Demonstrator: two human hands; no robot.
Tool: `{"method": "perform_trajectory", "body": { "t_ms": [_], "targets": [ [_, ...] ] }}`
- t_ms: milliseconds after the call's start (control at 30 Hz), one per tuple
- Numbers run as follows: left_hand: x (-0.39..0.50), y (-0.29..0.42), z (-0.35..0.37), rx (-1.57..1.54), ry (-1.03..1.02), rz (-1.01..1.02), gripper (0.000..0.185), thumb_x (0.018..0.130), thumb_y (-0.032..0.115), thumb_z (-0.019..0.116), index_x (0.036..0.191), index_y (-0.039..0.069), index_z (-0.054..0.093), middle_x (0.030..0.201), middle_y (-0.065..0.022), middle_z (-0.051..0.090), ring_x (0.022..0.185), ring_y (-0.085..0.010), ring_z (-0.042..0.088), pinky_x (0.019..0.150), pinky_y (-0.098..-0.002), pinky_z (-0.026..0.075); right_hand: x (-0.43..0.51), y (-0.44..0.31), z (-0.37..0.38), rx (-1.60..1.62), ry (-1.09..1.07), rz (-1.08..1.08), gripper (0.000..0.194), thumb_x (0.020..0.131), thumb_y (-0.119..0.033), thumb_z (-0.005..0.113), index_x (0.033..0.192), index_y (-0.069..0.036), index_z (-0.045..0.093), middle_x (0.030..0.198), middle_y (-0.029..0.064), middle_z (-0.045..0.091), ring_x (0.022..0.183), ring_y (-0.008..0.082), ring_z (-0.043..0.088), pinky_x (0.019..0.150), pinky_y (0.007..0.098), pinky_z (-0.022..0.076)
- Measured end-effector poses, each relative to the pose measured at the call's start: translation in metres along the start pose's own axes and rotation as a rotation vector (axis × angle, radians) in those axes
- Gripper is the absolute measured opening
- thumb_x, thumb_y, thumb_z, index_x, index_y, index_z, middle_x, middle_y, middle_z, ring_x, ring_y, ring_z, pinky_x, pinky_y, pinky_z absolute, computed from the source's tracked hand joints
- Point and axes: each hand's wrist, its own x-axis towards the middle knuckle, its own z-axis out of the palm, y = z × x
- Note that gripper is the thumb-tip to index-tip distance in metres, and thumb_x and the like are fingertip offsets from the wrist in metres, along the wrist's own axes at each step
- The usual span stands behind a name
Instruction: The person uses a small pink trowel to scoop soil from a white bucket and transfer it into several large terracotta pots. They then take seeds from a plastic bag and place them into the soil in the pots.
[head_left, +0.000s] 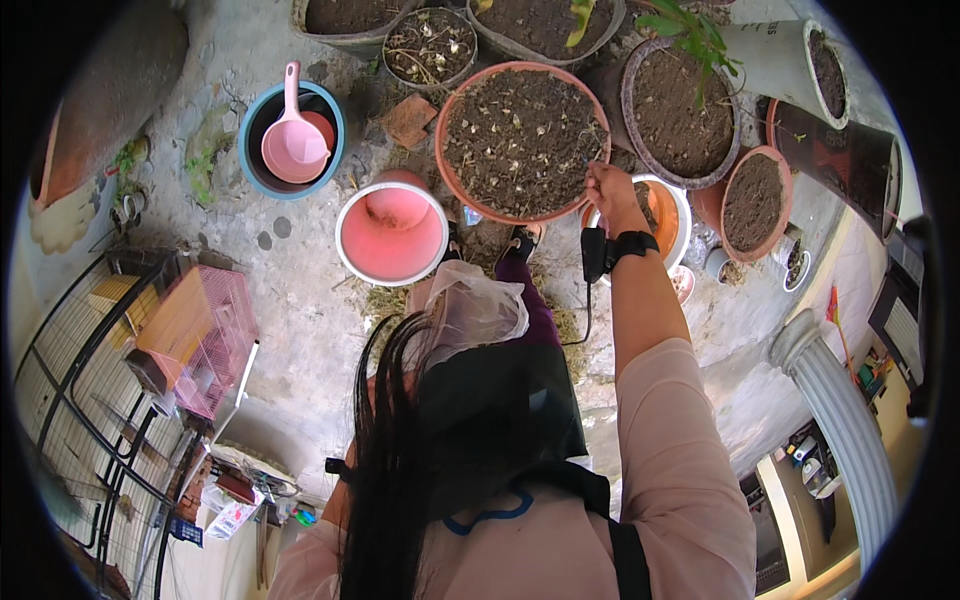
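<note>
A wide terracotta-coloured pot (525, 139) of dark soil stands in front of me, with small pale bulbs or cloves dotted over its surface. My right hand (611, 191) is at the pot's lower right rim, its fingers bent and close together at the soil's edge. Whether anything is between those fingertips cannot be made out. A black strapped device (611, 251) is on that wrist. My left hand is out of sight; long dark hair hangs over that side. Near my lap, a translucent plastic bag (476, 307) bulges beside the hair, its contents unclear.
Left of the pot stand a pink-lined bucket (391, 232) and a blue-rimmed bucket (251, 142) holding a pink dipper (292, 146). A broken brick (409, 120) lies between. Soil-filled pots (682, 112) crowd the right, above an orange-lined white bucket (679, 225). A pink wire cage (217, 337) is lower left.
</note>
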Motion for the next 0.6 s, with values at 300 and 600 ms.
{"method": "perform_trajectory", "body": {
  "t_ms": [300, 600],
  "targets": [
    [0.016, 0.041, 0.0, -0.783, 0.042, -0.708, 0.016, 0.08, 0.014, 0.053, 0.091, 0.002, 0.058, 0.05, -0.0003, 0.046, 0.044, -0.0088, 0.04, 0.044, -0.0197, 0.029, 0.006, -0.034, 0.027, -0.094, -0.042, 0.017, 0.015, 0.088, -0.012, 0.048, 0.086, 0.003, 0.053, 0.063, 0.0048, 0.047, 0.045, 0.0114, 0.037, 0.037, 0.0253, 0.0248],
    [0.016, 0.058, 0.008, -0.613, 0.089, -0.538, 0.016, 0.08, 0.012, 0.052, 0.091, 0.002, 0.058, 0.05, 0.0003, 0.046, 0.044, -0.0083, 0.041, 0.044, -0.0199, 0.029, 0.023, -0.048, 0.032, -0.073, 0.142, 0.005, 0.014, 0.086, -0.003, 0.041, 0.088, 0.004, 0.053, 0.062, 0.0064, 0.049, 0.044, 0.0119, 0.039, 0.035, 0.0255, 0.0272]
  ]
}}
